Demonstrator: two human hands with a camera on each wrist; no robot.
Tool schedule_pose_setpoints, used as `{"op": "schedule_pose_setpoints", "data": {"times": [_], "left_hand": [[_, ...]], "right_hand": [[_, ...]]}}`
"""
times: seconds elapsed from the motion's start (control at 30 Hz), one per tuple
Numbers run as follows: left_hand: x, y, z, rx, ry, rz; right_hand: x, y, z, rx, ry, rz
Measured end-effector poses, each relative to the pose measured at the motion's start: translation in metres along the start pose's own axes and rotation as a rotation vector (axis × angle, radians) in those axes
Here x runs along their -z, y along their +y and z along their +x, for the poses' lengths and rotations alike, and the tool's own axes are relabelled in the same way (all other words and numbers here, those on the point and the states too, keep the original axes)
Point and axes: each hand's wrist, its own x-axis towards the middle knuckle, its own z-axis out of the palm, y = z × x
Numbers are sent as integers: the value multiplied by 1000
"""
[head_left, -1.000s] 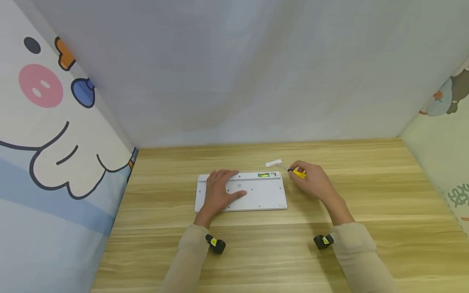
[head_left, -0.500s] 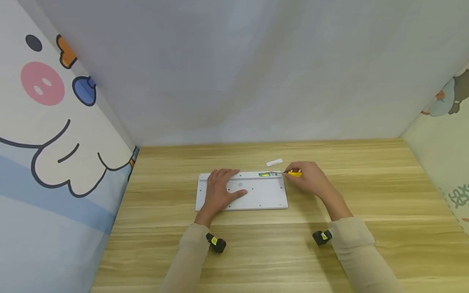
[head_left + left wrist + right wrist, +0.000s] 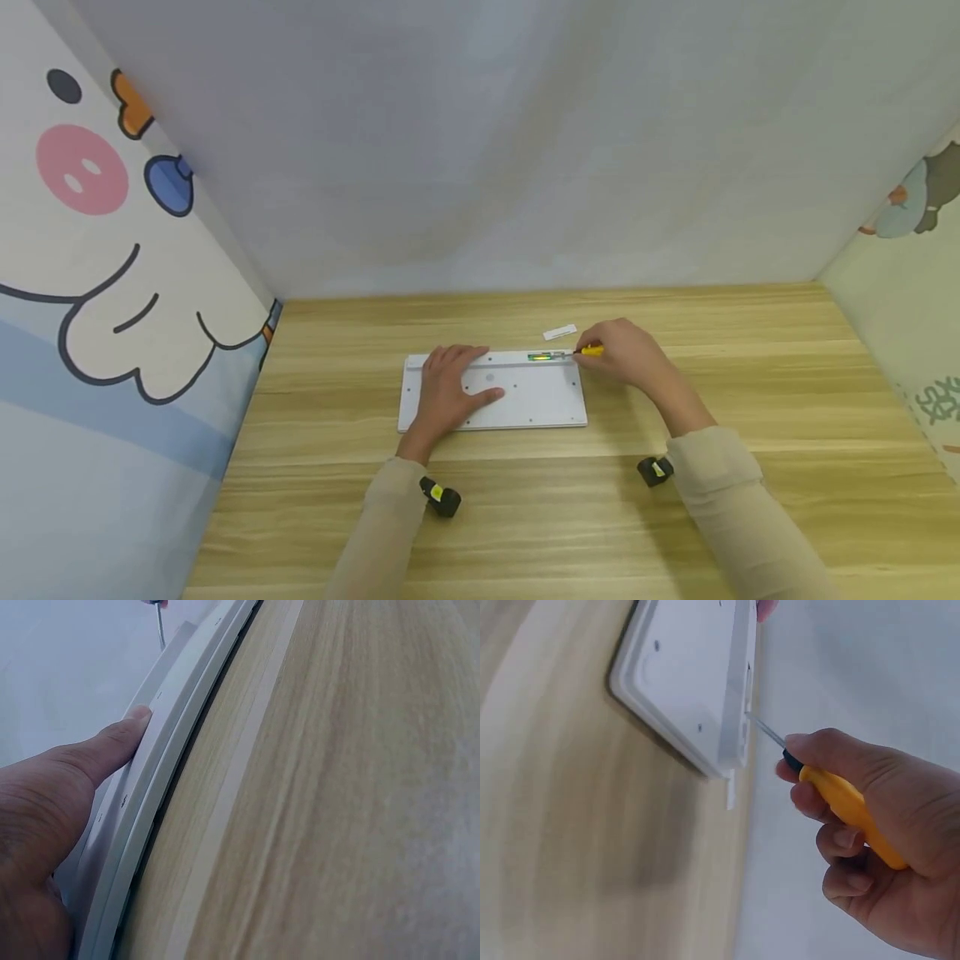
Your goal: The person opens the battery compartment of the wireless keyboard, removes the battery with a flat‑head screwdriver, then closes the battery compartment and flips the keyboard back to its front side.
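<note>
A white keyboard (image 3: 543, 404) lies underside up on the table, its raised ridge along the far edge. In that ridge an uncovered battery compartment shows a green and yellow battery (image 3: 539, 357). My left hand (image 3: 447, 392) rests spread on the keyboard's left part, thumb (image 3: 124, 742) extended on its underside in the left wrist view. With my right hand (image 3: 626, 354) I grip a yellow-handled screwdriver (image 3: 847, 806), fingers curled round the handle. Its thin metal shaft (image 3: 769, 733) points at the compartment, tip right at the ridge. A small white battery cover (image 3: 559, 332) lies just behind the keyboard.
The wooden table (image 3: 525, 517) ends at a pale grey curtain-like wall (image 3: 525, 167) behind. Cartoon-printed panels (image 3: 112, 275) stand at left and right. Each wrist carries a small black camera (image 3: 442, 498).
My right hand has moved left with the screwdriver, whose tip has gone from beside the battery cover to the compartment. The left hand and keyboard have stayed in place.
</note>
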Motion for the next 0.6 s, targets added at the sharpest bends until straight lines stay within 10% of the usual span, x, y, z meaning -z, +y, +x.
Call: {"op": "schedule_pose_setpoints", "data": {"times": [0.6], "left_hand": [[0,0,0,-17,10,-9]], "right_hand": [[31,-43,30,82,-198,-292]]}}
